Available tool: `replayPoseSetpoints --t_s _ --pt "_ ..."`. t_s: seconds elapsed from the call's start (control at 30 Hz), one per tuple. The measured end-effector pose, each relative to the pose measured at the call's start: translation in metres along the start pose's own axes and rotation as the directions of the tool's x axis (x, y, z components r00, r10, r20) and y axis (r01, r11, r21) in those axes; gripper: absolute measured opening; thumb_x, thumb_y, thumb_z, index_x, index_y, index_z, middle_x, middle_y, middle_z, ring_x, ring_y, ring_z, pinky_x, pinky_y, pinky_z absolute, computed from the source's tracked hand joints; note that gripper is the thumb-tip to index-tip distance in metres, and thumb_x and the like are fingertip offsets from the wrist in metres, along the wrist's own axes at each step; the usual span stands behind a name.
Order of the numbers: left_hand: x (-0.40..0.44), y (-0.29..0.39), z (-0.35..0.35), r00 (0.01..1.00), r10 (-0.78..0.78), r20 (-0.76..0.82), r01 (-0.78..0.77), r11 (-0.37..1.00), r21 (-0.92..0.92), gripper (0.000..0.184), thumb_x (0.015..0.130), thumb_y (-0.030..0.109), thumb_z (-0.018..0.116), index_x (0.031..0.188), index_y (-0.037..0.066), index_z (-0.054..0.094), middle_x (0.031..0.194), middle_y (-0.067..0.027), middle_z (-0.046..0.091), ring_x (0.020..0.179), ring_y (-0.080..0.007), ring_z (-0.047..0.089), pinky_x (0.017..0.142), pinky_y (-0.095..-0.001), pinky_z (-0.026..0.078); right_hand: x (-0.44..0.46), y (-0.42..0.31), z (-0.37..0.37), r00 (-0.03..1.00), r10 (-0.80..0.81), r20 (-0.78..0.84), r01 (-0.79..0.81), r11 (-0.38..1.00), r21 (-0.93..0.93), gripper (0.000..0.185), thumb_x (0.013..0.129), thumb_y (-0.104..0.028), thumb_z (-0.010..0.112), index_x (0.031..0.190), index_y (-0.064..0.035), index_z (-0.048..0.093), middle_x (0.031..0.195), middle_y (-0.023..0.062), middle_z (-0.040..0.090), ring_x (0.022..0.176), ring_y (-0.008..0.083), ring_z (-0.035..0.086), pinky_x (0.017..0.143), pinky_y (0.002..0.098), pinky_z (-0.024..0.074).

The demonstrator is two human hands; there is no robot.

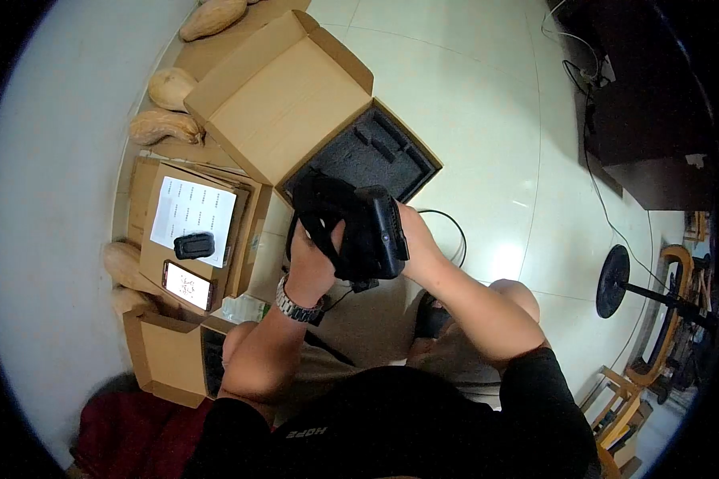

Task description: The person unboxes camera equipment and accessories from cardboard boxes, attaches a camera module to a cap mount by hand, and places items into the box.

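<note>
A black headset with wide straps (382, 231) is held up in front of my lap, above the floor. My left hand (315, 259), with a metal-band watch on its wrist, grips it by the strap side; some fingers are hidden behind the straps. On the opposite side my right hand (410, 231) has hold of the black front housing, its fingers mostly out of sight behind it. Just beyond the headset lies an open cardboard box (272, 104) with a dark foam insert (367, 148) that has cut-out slots. A black cable (455, 227) curves over the floor beside my right forearm.
Left, stacked cardboard carries a printed sheet (188, 207), a small black device (194, 246) and a phone (188, 286). A smaller open box (168, 355) sits nearer me. Several tan gourds (164, 128) line the wall. A black fan (613, 281) and dark cabinet (655, 104) stand right.
</note>
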State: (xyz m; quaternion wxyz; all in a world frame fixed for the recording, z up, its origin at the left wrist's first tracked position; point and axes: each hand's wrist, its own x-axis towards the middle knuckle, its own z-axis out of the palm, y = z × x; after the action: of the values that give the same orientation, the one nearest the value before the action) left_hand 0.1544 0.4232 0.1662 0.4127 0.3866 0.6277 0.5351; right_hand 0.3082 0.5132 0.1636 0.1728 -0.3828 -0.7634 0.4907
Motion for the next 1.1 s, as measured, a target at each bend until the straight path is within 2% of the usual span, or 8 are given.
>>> replayPoseSetpoints --t_s 0.2,0.27,0.4,0.57,0.87,0.9,0.93,1.1 --pt "-0.003 -0.028 0.006 0.963 0.270 0.002 -0.263 0.938 0.227 0.042 0.101 0.018 0.059 0.134 -0.005 0.047 0.120 -0.0159 0.065 0.107 -0.0246 0.065 0.095 -0.0347 0.051 0.001 -0.001 0.002 0.994 -0.085 -0.062 0.086 0.996 0.006 0.038 0.080 -0.015 0.066 0.113 0.0007 0.058 0.092 0.0295 0.067 0.091 0.0476 0.065 0.076 0.0465 0.0537" --pt "-0.005 -0.005 0.013 0.998 -0.042 -0.050 0.026 0.958 -0.285 0.038 0.102 0.016 0.057 0.133 -0.004 0.049 0.120 -0.0157 0.064 0.107 -0.0243 0.064 0.095 -0.0347 0.051 0.002 -0.003 0.000 0.994 -0.085 -0.066 0.086 0.996 0.003 0.037 0.080 -0.016 0.066 0.113 0.0007 0.058 0.092 0.0295 0.067 0.091 0.0472 0.065 0.076 0.0463 0.0538" --pt "-0.001 -0.007 0.003 0.991 0.124 0.039 -0.124 0.992 -0.015 0.034 0.102 0.017 0.057 0.130 -0.003 0.051 0.121 -0.0136 0.064 0.107 -0.0235 0.064 0.094 -0.0341 0.051 -0.001 -0.013 -0.006 0.998 -0.059 -0.007 0.059 0.995 -0.079 0.041 0.081 -0.017 0.066 0.117 0.0005 0.058 0.096 0.0280 0.068 0.093 0.0455 0.066 0.077 0.0450 0.0544" --pt "0.002 0.000 0.006 0.968 -0.244 0.068 0.243 0.821 -0.517 0.042 0.101 0.017 0.058 0.138 0.001 0.048 0.132 -0.0111 0.058 0.121 -0.0234 0.057 0.105 -0.0376 0.045 -0.007 -0.008 0.005 0.999 -0.041 -0.003 0.041 0.999 -0.032 0.044 0.081 -0.019 0.067 0.120 0.0006 0.058 0.099 0.0272 0.068 0.094 0.0452 0.066 0.078 0.0453 0.0546" --pt "-0.001 -0.030 0.007 0.988 -0.152 0.029 0.151 0.902 -0.405 0.047 0.096 0.015 0.063 0.140 0.004 0.050 0.136 -0.0182 0.052 0.126 -0.0312 0.052 0.106 -0.0435 0.043 -0.005 -0.007 0.005 0.999 0.039 -0.005 -0.039 0.993 -0.115 0.043 0.083 -0.018 0.066 0.119 0.0035 0.055 0.095 0.0303 0.067 0.096 0.0462 0.066 0.078 0.0486 0.0544" --pt "-0.004 -0.043 -0.007 0.986 0.140 0.094 -0.158 0.962 0.221 0.051 0.094 0.017 0.064 0.142 0.005 0.048 0.138 -0.0200 0.051 0.126 -0.0362 0.050 0.107 -0.0475 0.041 -0.006 -0.002 0.011 1.000 0.019 -0.003 -0.019 0.996 -0.091 0.040 0.084 -0.017 0.064 0.118 0.0034 0.055 0.093 0.0303 0.067 0.094 0.0467 0.066 0.077 0.0491 0.0544" --pt "-0.006 -0.056 -0.021 0.879 0.346 0.329 -0.475 0.558 0.681 0.055 0.093 0.019 0.065 0.143 0.006 0.047 0.140 -0.0218 0.050 0.127 -0.0412 0.049 0.107 -0.0514 0.040 -0.009 0.008 0.013 1.000 -0.004 -0.027 0.001 0.994 -0.105 0.037 0.085 -0.015 0.064 0.116 0.0035 0.055 0.091 0.0302 0.067 0.093 0.0468 0.066 0.076 0.0496 0.0543" --pt "0.005 -0.044 -0.019 0.991 0.023 0.132 -0.019 0.999 -0.034 0.057 0.098 0.030 0.062 0.145 0.003 0.043 0.135 -0.0146 0.057 0.125 -0.0290 0.054 0.106 -0.0436 0.043 -0.003 -0.001 0.017 0.971 0.233 0.049 -0.218 0.952 -0.215 0.048 0.076 -0.011 0.074 0.119 0.0025 0.058 0.096 0.0274 0.068 0.095 0.0414 0.068 0.080 0.0464 0.0563"
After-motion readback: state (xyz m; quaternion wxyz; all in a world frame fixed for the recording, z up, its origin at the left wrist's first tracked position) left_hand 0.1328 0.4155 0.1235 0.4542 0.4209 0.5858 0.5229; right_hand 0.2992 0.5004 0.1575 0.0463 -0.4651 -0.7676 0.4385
